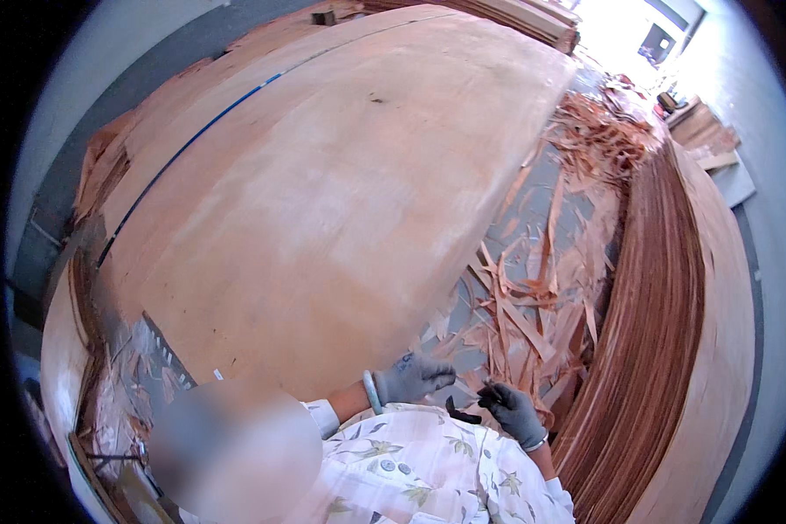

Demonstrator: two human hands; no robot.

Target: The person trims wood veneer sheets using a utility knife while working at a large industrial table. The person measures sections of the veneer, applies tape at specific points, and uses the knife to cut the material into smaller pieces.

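Sheet (323,201), one; left hand (417,377) extended, seemingly empty; right hand (513,412) curled, hold unclear.

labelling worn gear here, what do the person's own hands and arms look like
The left hand wears a grey glove with a small dark marking, and a pale blue-green bangle at the wrist. The right hand wears a darker grey glove and a pale, silvery bracelet. White sleeves end above both wrists.

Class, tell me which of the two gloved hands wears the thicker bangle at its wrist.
The left hand: a thick, pale greenish bangle circles its wrist, whereas the right hand has a thin, silvery band.
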